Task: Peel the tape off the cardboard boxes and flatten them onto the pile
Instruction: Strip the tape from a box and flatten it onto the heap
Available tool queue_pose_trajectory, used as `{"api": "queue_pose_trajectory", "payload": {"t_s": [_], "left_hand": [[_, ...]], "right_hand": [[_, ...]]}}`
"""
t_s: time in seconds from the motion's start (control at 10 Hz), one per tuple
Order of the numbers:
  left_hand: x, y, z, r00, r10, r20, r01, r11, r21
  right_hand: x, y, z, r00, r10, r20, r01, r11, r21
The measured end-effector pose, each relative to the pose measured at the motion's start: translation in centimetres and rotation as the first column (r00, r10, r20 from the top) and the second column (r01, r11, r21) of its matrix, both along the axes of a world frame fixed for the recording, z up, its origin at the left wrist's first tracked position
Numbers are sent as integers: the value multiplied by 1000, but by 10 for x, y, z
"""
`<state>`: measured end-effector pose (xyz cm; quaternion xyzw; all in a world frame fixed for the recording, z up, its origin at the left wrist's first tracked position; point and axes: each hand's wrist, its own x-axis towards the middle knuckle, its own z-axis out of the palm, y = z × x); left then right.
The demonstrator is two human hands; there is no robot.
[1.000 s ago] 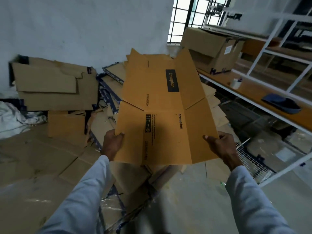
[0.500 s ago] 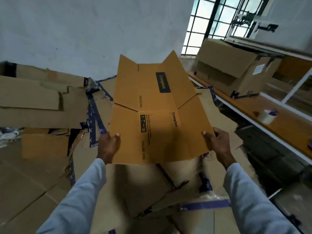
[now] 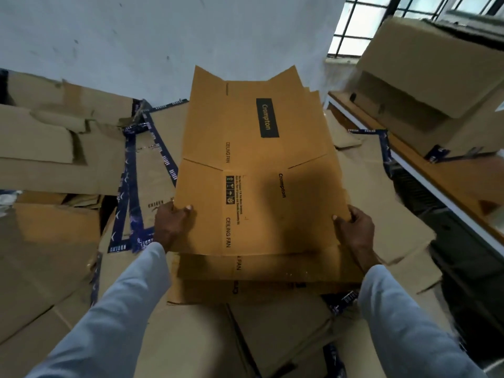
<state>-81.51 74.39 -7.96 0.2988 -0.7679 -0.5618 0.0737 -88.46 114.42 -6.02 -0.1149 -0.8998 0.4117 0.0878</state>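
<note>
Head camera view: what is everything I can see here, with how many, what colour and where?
flat box: one, orange-brown, printed Crompton and CEILING FAN, centre, held by both side edges over the pile
pile: several like flattened boxes, orange-brown, just beneath the flat box
loose cardboard: many sheets, brown, spread left, right and below
tape: several strips, dark blue, on the sheets at left and right
big box: one, brown, on the bench at upper right
bench: one, wood top with white edge, right
wall: white, behind
window: one, barred, top right
sleeves: two, light grey, bottom
left hand: grips the flat box's left edge
right hand: grips its right edge
</note>
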Motion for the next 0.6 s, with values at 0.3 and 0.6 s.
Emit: {"api": "queue_pose_trajectory", "payload": {"t_s": [0.3, 0.6], "left_hand": [[10, -9, -28, 954, -145, 263, 192, 968, -162], [24, 22, 29, 944, -211, 253, 311, 825, -472]], "right_hand": [[25, 4, -31, 988, -92, 123, 52, 953, 298], [58, -40, 43, 980, 157, 121, -196, 863, 466]]}}
